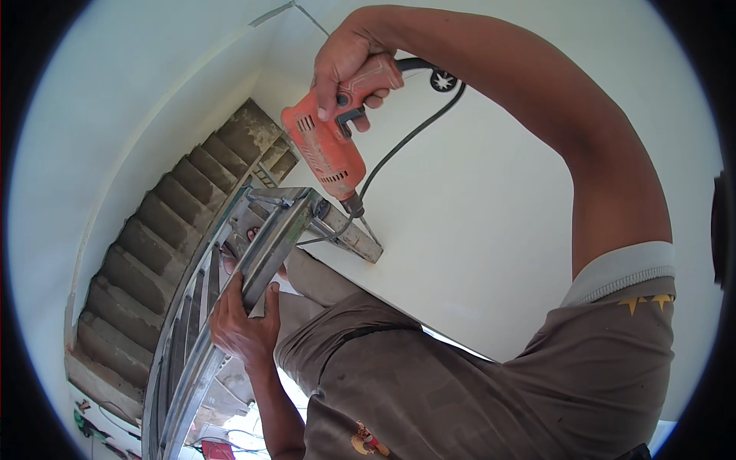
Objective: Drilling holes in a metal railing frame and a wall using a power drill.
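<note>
My right hand (pixel 343 67) hides much of the corded drill's (pixel 326 146) grip. The thin bit's (pixel 371 230) tip is too small to make out. Beneath my left hand (pixel 244 331), the steel railing (pixel 277 239) is partly covered; the lower edge crops a red object (pixel 218 451).

Soft, diffuse light brightens the white wall (pixel 475 207), while the stairs (pixel 138 253) look dimmer and the floor (pixel 241 414) below burns out to white. The metal rail (pixel 268 253) glints faintly; the drill (pixel 326 146) appears sharp. Straight edges bow toward a blue-fringed, black rim.
</note>
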The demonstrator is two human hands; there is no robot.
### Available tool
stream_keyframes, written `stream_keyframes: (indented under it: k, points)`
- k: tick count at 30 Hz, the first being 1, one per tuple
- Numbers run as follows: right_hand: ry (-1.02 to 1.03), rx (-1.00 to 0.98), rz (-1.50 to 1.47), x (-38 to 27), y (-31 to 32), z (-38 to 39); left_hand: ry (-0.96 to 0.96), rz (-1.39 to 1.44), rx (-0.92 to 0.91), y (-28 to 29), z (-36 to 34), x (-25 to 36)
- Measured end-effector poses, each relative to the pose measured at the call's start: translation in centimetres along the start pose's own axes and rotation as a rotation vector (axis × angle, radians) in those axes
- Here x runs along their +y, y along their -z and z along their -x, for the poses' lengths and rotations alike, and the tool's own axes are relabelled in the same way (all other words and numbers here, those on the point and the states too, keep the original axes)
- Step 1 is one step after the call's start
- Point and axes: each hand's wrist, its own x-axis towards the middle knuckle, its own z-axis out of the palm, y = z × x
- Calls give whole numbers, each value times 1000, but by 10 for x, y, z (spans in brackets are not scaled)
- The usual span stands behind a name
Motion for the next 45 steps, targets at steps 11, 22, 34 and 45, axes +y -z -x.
stream_keyframes:
  k: [11, 22, 34, 45]
  points:
    - [-34, -9, 116, -20, 2, -3, 338, 579, -227, 19, -33, 8]
    - [-14, -14, 84, -10, 4, -9, 21, 1108, -377, -50, -259, 105]
    - [62, -53, 45, 9, 15, -25, 113, 966, -811, -73, -274, 150]
    - [105, -30, 35, 10, 11, -23, 94, 1029, -819, -65, -263, 149]
